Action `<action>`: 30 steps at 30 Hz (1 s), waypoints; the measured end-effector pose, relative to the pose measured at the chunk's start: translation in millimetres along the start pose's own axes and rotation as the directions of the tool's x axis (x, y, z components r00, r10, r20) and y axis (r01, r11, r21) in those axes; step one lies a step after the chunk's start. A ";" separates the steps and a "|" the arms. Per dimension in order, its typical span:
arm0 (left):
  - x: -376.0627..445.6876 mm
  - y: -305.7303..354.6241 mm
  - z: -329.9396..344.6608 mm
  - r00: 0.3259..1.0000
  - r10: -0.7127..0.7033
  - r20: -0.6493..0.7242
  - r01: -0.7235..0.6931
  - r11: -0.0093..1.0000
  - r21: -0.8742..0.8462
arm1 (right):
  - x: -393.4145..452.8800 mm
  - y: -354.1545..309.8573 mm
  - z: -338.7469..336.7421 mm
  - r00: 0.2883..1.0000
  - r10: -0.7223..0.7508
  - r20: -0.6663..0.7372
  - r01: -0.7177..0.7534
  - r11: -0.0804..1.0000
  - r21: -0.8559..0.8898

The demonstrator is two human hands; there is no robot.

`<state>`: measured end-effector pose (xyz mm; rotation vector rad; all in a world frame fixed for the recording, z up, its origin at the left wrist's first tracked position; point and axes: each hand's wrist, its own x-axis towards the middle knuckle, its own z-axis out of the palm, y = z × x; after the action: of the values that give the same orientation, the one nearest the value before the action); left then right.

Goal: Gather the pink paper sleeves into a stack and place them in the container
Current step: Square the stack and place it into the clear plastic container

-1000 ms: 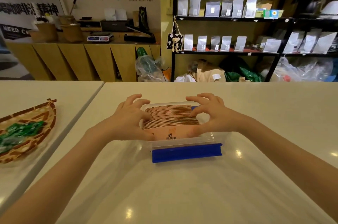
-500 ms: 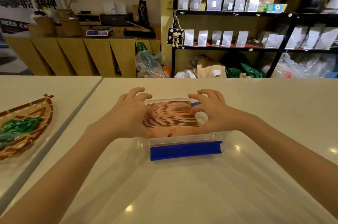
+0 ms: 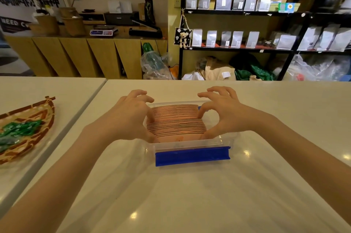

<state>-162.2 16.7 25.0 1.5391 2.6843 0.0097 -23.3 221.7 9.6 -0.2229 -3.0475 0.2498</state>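
We've got our left hand (image 3: 131, 116) and right hand (image 3: 224, 114) clamped on either end of the pink sleeve stack (image 3: 176, 121), thumbs squeezing inward. The stack sits on edge inside the clear container (image 3: 190, 144), seemingly seated on its floor. Gathering's done; only letting go remains. Left of the container, a woven basket (image 3: 34, 111) sits untouched

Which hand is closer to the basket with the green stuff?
Left hand: it's at the sleeves' left end, on the basket's side. The right hand is at their far end.
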 end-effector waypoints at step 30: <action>-7.1 4.5 4.4 0.998 -0.060 -0.035 0.059 0.998 -0.038 | -8.1 -14.8 6.7 0.996 0.079 -0.035 -0.082 0.992 -0.092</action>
<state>-154.6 12.7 21.0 1.4619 2.7397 0.0855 -17.9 204.9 4.9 -0.3533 -3.0263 0.1071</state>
